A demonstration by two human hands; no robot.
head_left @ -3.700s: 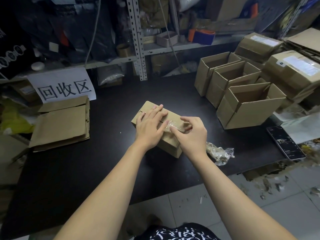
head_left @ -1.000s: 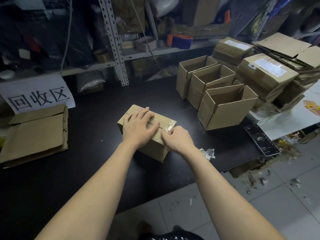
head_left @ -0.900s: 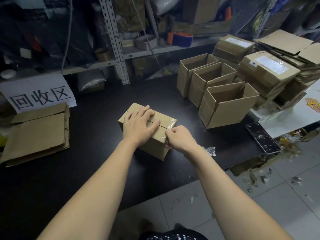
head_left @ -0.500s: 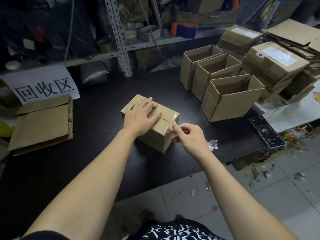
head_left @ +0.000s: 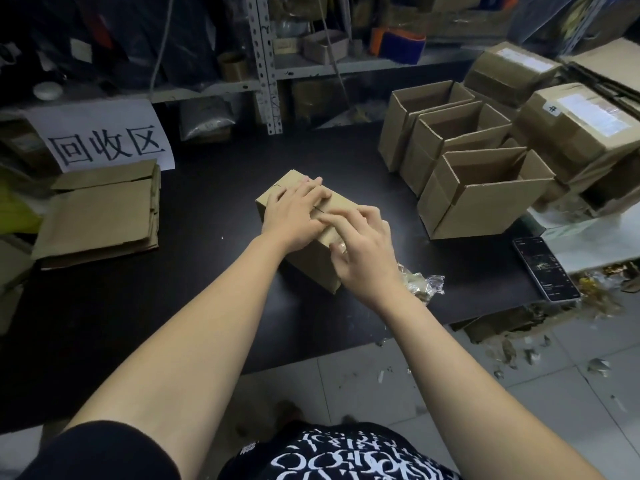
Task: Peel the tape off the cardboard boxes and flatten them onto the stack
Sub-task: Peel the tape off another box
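A closed brown cardboard box [head_left: 311, 265] sits in the middle of the black table [head_left: 207, 299]. My left hand [head_left: 294, 213] lies flat on its top with the fingers spread across the flap seam. My right hand [head_left: 363, 247] rests on the box's near right end, fingers extended over the top and the thumb down against the end face, where a scrap of clear tape shows. A stack of flattened boxes [head_left: 100, 216] lies at the table's left. A crumpled wad of peeled clear tape [head_left: 422, 284] lies just right of the box.
Three open-topped boxes [head_left: 485, 195] stand at the right, with sealed labelled boxes [head_left: 581, 129] behind them. A phone [head_left: 545, 268] lies at the table's right edge. A paper sign [head_left: 104, 140] leans at the back left. Tape scraps litter the tiled floor [head_left: 519, 355].
My right hand has moved from pinching tape beside the box's right end up onto the box's top, with fingers now extended. The left hand has stayed flat on the box.
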